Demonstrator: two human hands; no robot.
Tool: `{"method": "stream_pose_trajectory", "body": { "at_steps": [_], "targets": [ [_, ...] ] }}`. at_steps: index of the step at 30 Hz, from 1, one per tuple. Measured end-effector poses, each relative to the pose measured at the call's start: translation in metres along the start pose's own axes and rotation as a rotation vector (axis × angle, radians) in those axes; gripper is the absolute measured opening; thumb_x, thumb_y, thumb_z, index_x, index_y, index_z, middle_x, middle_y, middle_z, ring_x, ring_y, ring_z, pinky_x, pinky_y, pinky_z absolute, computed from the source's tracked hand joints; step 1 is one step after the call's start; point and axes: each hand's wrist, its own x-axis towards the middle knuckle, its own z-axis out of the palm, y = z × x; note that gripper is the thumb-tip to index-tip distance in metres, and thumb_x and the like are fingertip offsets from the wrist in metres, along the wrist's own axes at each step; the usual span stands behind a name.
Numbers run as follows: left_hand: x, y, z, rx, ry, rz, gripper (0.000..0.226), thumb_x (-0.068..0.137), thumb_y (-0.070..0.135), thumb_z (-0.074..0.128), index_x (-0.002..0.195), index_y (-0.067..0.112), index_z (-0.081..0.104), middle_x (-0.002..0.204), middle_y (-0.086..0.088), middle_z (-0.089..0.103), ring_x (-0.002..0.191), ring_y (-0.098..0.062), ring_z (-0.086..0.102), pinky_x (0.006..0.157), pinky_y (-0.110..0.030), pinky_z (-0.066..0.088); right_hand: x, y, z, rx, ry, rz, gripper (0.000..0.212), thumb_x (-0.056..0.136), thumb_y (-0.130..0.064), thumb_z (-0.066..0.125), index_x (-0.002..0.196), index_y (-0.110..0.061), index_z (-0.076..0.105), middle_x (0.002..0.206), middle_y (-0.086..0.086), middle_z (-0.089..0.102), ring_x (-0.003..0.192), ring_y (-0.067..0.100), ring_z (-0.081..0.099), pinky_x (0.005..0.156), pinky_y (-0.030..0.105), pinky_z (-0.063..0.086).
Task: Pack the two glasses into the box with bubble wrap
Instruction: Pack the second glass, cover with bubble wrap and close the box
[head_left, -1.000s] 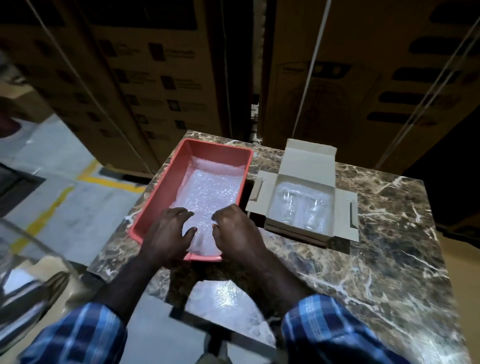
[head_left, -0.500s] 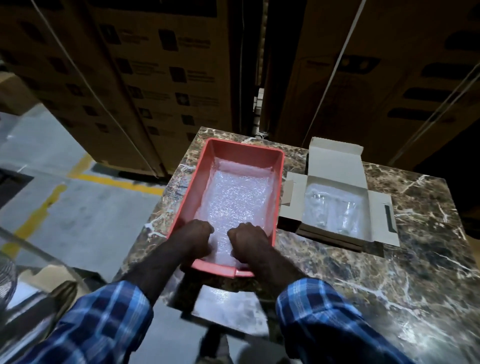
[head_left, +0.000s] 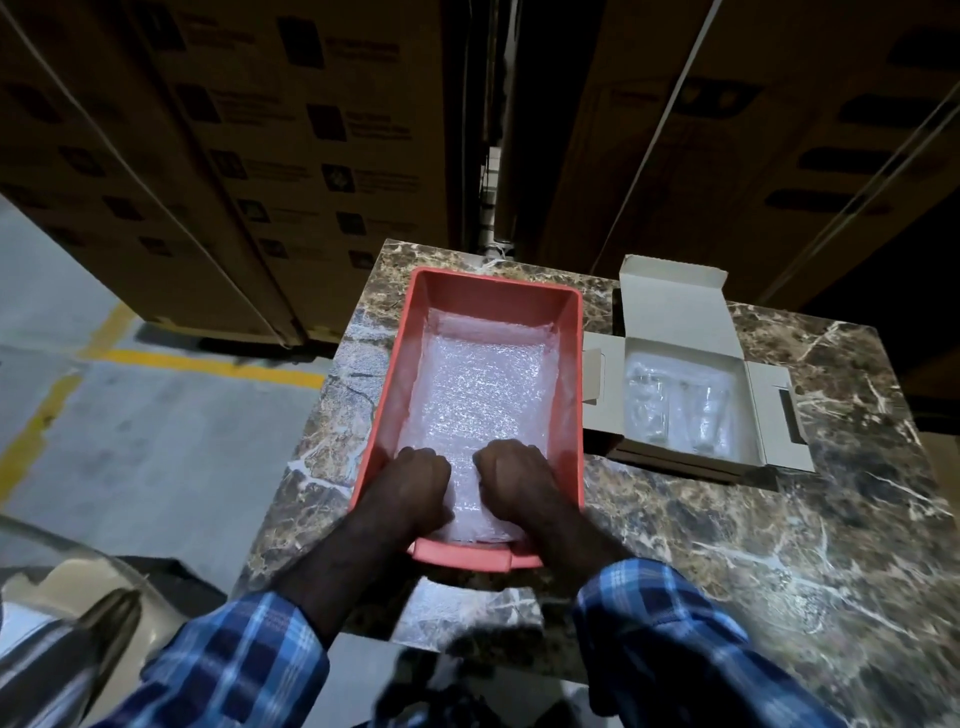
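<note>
Surroundings: stacked brown cartons (head_left: 270, 156) rise at the far side, with a marble table (head_left: 779, 545) below them and grey floor with yellow lines to the left.
Tray: a pink tray (head_left: 570, 374) lies on the table's left part, its long side running near to far, with a sheet of bubble wrap (head_left: 483, 384) lining the bottom.
Box: a small cardboard box (head_left: 675, 312) sits just to the right of the tray, flaps spread, and the two glasses (head_left: 680, 410) lie side by side inside it under clear wrap (how fully they are covered is hard to tell).
Change: a second ago both hands lay flatter on the sheet at the tray's near end; now they are drawn into fists there, and the view has shifted so that tray and box sit further right.
Meaning: I judge the glasses are already boxed and the hands are gathering a sheet to lift out, probably as top padding.
Left hand: the left hand (head_left: 415, 483) has its fingers curled under at the near end of the tray, knuckles up, apparently bunching the wrap.
Right hand: the right hand (head_left: 514, 478) mirrors it just beside, fingers tucked down into the sheet; the fingertips are hidden, so the grip itself is a judgement.
Next: lift the sheet free without dragging the light tray.
</note>
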Motion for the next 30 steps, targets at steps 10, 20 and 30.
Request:
{"method": "stream_pose_trajectory", "body": {
  "at_steps": [10, 20, 30],
  "targets": [
    [-0.006, -0.003, 0.000, -0.124, 0.188, -0.009, 0.115, 0.066, 0.084, 0.049, 0.155, 0.012, 0.027, 0.159, -0.013, 0.030, 0.143, -0.031, 0.031, 0.118, -0.044, 0.026, 0.004, 0.001, -0.035, 0.078, 0.170, 0.135, 0.022, 0.093, -0.023, 0.050, 0.102, -0.004, 0.056, 0.107, 0.014, 0.058, 0.102, 0.033, 0.051, 0.082, 0.041, 0.038],
    [-0.015, 0.000, -0.026, -0.329, 0.526, 0.071, 0.064, 0.073, 0.004, 0.058, 0.136, 0.003, 0.055, 0.105, -0.022, 0.071, 0.099, -0.039, 0.066, 0.087, -0.042, 0.053, 0.000, 0.010, -0.073, 0.410, 0.378, 0.105, 0.013, 0.098, -0.025, 0.049, 0.102, -0.013, 0.044, 0.092, 0.006, 0.062, 0.081, 0.027, 0.056, 0.073, 0.042, 0.046],
    [-0.034, 0.017, -0.094, -0.891, 0.591, 0.137, 0.013, 0.097, 0.019, 0.063, 0.105, 0.025, 0.071, 0.086, 0.013, 0.074, 0.081, 0.012, 0.064, 0.073, -0.004, 0.040, -0.029, 0.026, -0.062, 0.014, 0.493, -0.001, 0.074, 0.077, -0.043, 0.078, 0.138, -0.019, 0.043, 0.159, 0.020, 0.024, 0.144, 0.036, 0.025, 0.117, 0.052, 0.023]
  ]
}}
